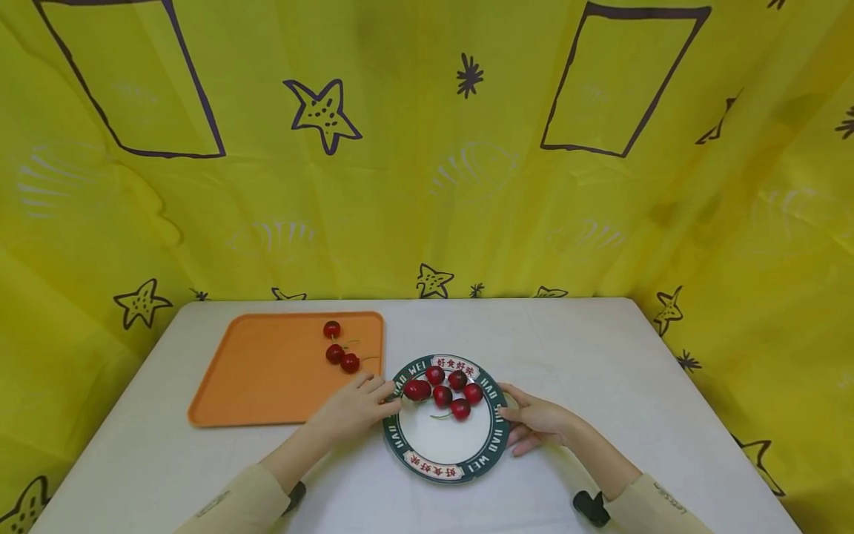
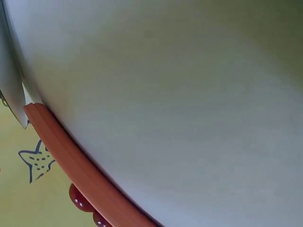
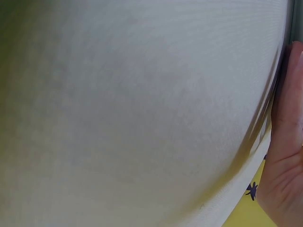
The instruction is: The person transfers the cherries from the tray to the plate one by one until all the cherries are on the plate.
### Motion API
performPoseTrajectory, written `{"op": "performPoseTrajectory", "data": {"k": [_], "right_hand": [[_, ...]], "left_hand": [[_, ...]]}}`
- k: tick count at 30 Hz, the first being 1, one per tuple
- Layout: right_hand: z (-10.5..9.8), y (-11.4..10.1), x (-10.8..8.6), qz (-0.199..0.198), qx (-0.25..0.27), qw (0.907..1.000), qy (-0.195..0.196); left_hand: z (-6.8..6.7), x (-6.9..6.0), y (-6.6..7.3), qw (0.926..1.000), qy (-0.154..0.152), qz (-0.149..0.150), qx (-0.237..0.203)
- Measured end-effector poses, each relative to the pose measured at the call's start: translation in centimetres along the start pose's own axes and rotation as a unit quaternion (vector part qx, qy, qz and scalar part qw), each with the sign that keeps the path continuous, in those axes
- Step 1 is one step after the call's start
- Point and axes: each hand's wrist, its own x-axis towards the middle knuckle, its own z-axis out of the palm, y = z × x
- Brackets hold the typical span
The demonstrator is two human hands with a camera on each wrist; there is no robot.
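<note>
A round plate with a dark green, lettered rim lies at the middle of the white table. Several red cherries are grouped in its upper half, one with a visible stem. At the left rim my left hand holds the plate, its thumb and fingertips at the edge. My right hand grips the right rim, thumb over the edge and other fingers lower down. Part of that hand also shows in the right wrist view. The left wrist view does not show my left hand.
Left of the plate lies an orange tray, with 3 cherries near its right side. The tray's edge comes close to my left hand. A yellow patterned curtain hangs behind and beside the white table.
</note>
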Motion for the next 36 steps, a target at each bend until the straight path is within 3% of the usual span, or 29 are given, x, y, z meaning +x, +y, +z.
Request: {"op": "performPoseTrajectory", "data": {"k": [9, 18, 23, 27, 36], "right_hand": [[-0.01, -0.06, -0.08, -0.003, -0.003, 1.0000, -0.004], [0.09, -0.07, -0.21, -0.010, -0.005, 0.9999, -0.009], [0.11, -0.14, -0.29, -0.010, -0.003, 0.9999, -0.008], [0.11, -0.16, -0.30, -0.011, -0.004, 0.9999, -0.009], [0.10, -0.17, -0.31, -0.012, -0.001, 0.9999, -0.012]], "left_hand": [[-0.08, 0.79, 0.46, 0.9980, -0.033, 0.052, 0.015], [0.39, 1.00, 0.63, 0.9963, -0.056, 0.065, 0.010], [0.41, 1.05, 0.51, 0.9951, -0.079, 0.057, 0.015], [0.29, 1.06, 0.45, 0.9946, -0.098, 0.034, -0.005], [0.45, 0.99, 0.45, 0.9933, -0.109, -0.002, -0.037]]}}
